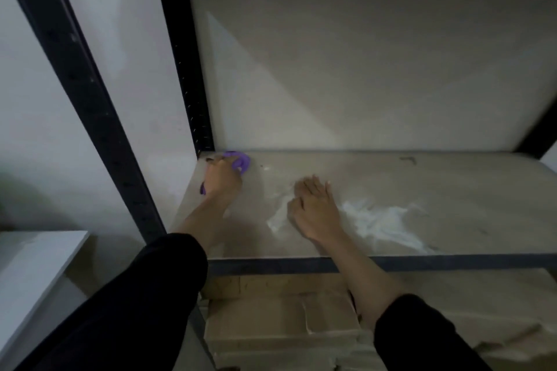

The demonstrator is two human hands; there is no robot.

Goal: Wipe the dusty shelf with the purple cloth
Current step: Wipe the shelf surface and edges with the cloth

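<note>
The black upright point(90, 105) stands at nine o'clock. Just past it, in the shelf's point(452, 190) far-left corner, the left hand point(223, 179) grips the bunched purple cloth point(239, 159) against the board. At four o'clock from it the right hand point(313, 208) rests, fingers relaxed and holding nothing, on white dust point(379, 220) that smears off toward three o'clock.
</note>
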